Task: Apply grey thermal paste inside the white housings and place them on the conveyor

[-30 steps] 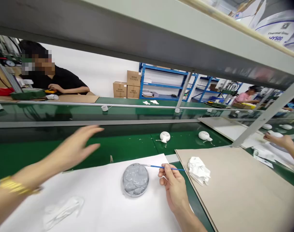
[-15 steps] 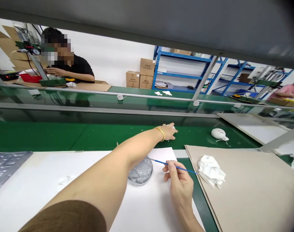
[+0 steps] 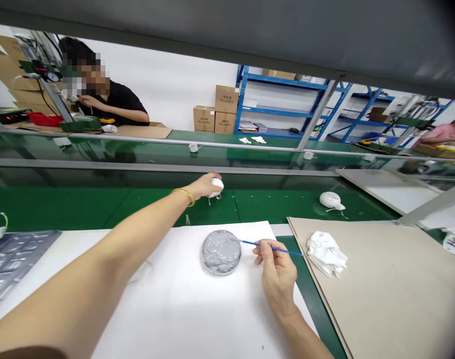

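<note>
My left hand (image 3: 205, 186) reaches out over the green conveyor belt (image 3: 100, 204) and is closed around a small white round part (image 3: 216, 185) with a thin lead hanging from it. My right hand (image 3: 275, 271) rests on the white sheet (image 3: 182, 309) and pinches a thin blue brush (image 3: 275, 248), whose tip touches the rim of a round dish of grey paste (image 3: 221, 252). A second white round part (image 3: 331, 200) lies on the belt to the right.
A crumpled white cloth (image 3: 326, 254) lies on a beige board (image 3: 391, 294) at the right. A grey blister tray (image 3: 10, 262) sits at the left edge. A metal shelf beam (image 3: 227, 35) hangs overhead. A person in black (image 3: 111, 104) works across the belt; another sits far right.
My left arm stretched to the belt, closed on the white round part and drew it left. The right hand kept the brush at the paste dish.
</note>
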`<state>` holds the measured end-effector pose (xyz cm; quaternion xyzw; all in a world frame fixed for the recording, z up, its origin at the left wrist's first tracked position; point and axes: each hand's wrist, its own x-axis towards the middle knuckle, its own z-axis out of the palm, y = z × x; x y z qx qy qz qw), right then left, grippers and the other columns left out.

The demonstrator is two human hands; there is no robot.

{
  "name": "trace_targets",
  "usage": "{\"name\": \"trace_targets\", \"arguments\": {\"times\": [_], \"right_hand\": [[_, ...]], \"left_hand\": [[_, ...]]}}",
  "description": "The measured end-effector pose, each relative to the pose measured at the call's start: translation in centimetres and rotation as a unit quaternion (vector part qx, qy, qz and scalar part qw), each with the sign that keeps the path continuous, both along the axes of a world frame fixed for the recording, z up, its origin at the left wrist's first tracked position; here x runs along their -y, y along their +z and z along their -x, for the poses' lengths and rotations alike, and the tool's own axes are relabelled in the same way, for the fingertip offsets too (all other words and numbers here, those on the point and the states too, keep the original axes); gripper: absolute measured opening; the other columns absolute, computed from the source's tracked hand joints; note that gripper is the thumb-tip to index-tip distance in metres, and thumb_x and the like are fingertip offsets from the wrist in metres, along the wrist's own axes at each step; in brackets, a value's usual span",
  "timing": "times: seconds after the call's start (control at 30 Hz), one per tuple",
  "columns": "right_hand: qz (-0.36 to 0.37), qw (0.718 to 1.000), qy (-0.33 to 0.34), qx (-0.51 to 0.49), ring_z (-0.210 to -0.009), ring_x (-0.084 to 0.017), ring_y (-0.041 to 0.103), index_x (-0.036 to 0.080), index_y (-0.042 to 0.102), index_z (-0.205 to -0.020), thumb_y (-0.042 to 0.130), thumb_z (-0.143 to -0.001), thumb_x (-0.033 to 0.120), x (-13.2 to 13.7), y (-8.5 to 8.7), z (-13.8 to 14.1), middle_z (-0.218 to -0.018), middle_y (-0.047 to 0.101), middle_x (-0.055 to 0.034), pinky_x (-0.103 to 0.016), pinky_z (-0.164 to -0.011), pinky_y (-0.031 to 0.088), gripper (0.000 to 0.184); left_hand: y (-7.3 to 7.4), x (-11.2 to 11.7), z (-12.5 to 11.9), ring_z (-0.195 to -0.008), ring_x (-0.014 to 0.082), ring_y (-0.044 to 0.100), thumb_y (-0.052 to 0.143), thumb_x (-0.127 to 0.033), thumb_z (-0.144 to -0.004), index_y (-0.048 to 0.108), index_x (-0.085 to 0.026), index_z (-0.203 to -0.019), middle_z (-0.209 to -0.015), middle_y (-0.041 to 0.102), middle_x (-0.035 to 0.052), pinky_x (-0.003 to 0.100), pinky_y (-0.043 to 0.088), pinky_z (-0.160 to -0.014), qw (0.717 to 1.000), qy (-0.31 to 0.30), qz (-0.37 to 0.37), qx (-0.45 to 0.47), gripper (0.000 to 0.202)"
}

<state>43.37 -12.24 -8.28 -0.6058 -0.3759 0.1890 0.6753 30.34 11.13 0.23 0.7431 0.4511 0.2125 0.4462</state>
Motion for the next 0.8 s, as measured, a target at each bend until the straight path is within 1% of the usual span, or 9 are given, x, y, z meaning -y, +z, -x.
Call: {"name": "trace_targets", "arguments": {"times": [0.13, 0.17, 0.23, 0.3, 0.33, 0.43, 0.53, 0.67, 0.8], "right_hand": [[-0.001, 0.999, 0.005, 0.05, -0.056, -0.014, 0.057, 0.016, 0.061, -0.085, 0.053, -0.086, 0.041, -0.2, -0.1, -0.1, -0.077, 0.064, -0.0049, -0.029, -0.057, 0.046, 0.027], [-0.003, 0.998, 0.006, 0.066, -0.056, -0.014, 0.056, 0.016, 0.061, -0.085, 0.052, -0.087, 0.041, -0.2, -0.1, -0.1, -0.076, 0.063, -0.0042, -0.028, -0.057, 0.046, 0.026], [-0.007, 0.995, 0.003, 0.096, -0.055, -0.013, 0.056, 0.017, 0.061, -0.084, 0.051, -0.088, 0.04, -0.1, 0.1, -0.1, -0.074, 0.062, -0.0033, -0.028, -0.056, 0.046, 0.025], [-0.009, 0.992, -0.004, 0.125, -0.055, -0.013, 0.056, 0.017, 0.06, -0.084, 0.049, -0.088, 0.039, -0.1, 0.2, -0.2, -0.073, 0.062, -0.0031, -0.028, -0.056, 0.046, 0.025], [-0.009, 0.99, -0.007, 0.138, -0.055, -0.013, 0.056, 0.017, 0.06, -0.084, 0.049, -0.088, 0.039, -0.1, 0.3, -0.2, -0.073, 0.062, -0.0032, -0.028, -0.056, 0.046, 0.025], [-0.009, 0.987, -0.008, 0.163, -0.056, -0.013, 0.056, 0.017, 0.06, -0.084, 0.047, -0.089, 0.038, -0.1, 0.3, -0.2, -0.073, 0.062, -0.0029, -0.027, -0.056, 0.046, 0.025], [-0.011, 0.986, -0.003, 0.165, -0.055, -0.013, 0.056, 0.017, 0.06, -0.085, 0.047, -0.089, 0.036, -0.1, 0.2, -0.2, -0.074, 0.062, -0.0025, -0.027, -0.056, 0.045, 0.023], [-0.006, 0.987, 0.0, 0.16, -0.053, -0.012, 0.054, 0.017, 0.059, -0.085, 0.048, -0.089, 0.036, -0.2, 0.1, -0.1, -0.075, 0.061, -0.0024, -0.027, -0.055, 0.044, 0.022], [0.004, 0.988, 0.001, 0.153, -0.051, -0.011, 0.052, 0.017, 0.06, -0.084, 0.048, -0.089, 0.037, -0.2, 0.1, -0.2, -0.075, 0.062, -0.0022, -0.027, -0.055, 0.043, 0.023]], "left_hand": [[2.1, 4.4, 7.9, -0.109, 0.0195, 0.059, 0.037, -0.023, -0.094, 0.034, -0.024, -0.13, -0.128, 0.053, 0.0094, 0.039, 0.053, -0.09, 0.981, 0.013, 0.076, 0.179, 0.036], [2.3, 6.0, 9.6, -0.111, 0.0205, 0.058, 0.036, -0.025, -0.094, 0.035, -0.026, -0.13, -0.129, 0.053, 0.009, 0.04, 0.052, -0.092, 0.965, 0.025, 0.112, 0.236, 0.036], [2.3, 9.5, 12.6, -0.111, 0.0266, 0.058, 0.051, -0.029, -0.087, 0.039, -0.028, -0.127, -0.125, 0.056, 0.0091, 0.044, 0.05, -0.094, 0.899, 0.071, 0.234, 0.363, 0.042], [1.9, 13.0, 14.4, -0.111, 0.0314, 0.058, 0.067, -0.025, -0.072, 0.04, -0.03, -0.126, -0.123, 0.058, 0.0083, 0.044, 0.05, -0.094, 0.855, 0.096, 0.321, 0.397, 0.06], [1.6, 14.6, 14.9, -0.111, 0.0323, 0.058, 0.072, -0.022, -0.066, 0.039, -0.031, -0.126, -0.123, 0.058, 0.0075, 0.042, 0.05, -0.094, 0.852, 0.101, 0.346, 0.38, 0.069], [0.4, 18.7, 14.7, -0.108, 0.0303, 0.06, 0.078, -0.014, -0.054, 0.038, -0.033, -0.122, -0.114, 0.062, 0.0051, 0.037, 0.05, -0.091, 0.859, 0.099, 0.395, 0.31, 0.08], [-1.0, 21.5, 13.4, -0.095, 0.0221, 0.063, 0.079, -0.014, -0.053, 0.039, -0.032, -0.114, -0.093, 0.062, -0.0003, 0.028, 0.05, -0.078, 0.885, 0.052, 0.389, 0.249, 0.075], [-2.1, 23.4, 12.0, -0.074, 0.0143, 0.055, 0.07, -0.018, -0.059, 0.04, -0.032, -0.11, -0.083, 0.056, -0.0045, 0.019, 0.041, -0.056, 0.935, -0.002, 0.326, 0.137, 0.061], [-1.6, 24.0, 11.5, -0.07, 0.0171, 0.054, 0.059, -0.018, -0.062, 0.044, -0.031, -0.114, -0.08, 0.056, -0.0028, 0.022, 0.041, -0.054, 0.972, -0.007, 0.235, 0.0, 0.056]]}}
